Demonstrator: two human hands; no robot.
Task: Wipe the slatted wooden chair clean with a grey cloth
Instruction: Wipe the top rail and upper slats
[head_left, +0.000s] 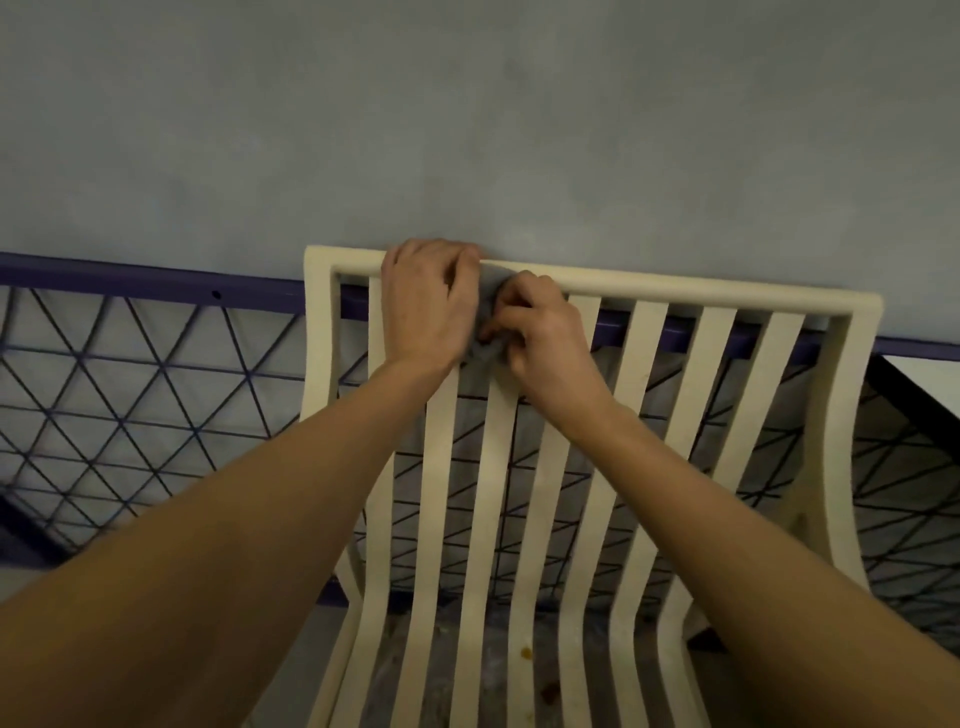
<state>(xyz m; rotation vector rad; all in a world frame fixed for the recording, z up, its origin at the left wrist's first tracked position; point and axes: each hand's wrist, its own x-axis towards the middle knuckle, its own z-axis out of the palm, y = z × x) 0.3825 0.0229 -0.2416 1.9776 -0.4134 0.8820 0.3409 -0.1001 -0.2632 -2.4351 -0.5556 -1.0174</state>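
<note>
**Cloth could slip through the slats**

Your left hand (431, 301) curls over the top rail (675, 288) in the upper centre of the frame and seems to pin the grey cloth (485, 317) there. Your right hand (545, 332) pinches its bunched lower part just below. If either grip slackens, the wad could drop through a gap behind the chair (852, 389), towards the mesh railing (130, 275). Working only up here would leave the brown spots (525, 652) at bottom centre.

Count: two hands, one cloth, one chair, seven back slats as far as your hands let me count, two spots.
</note>
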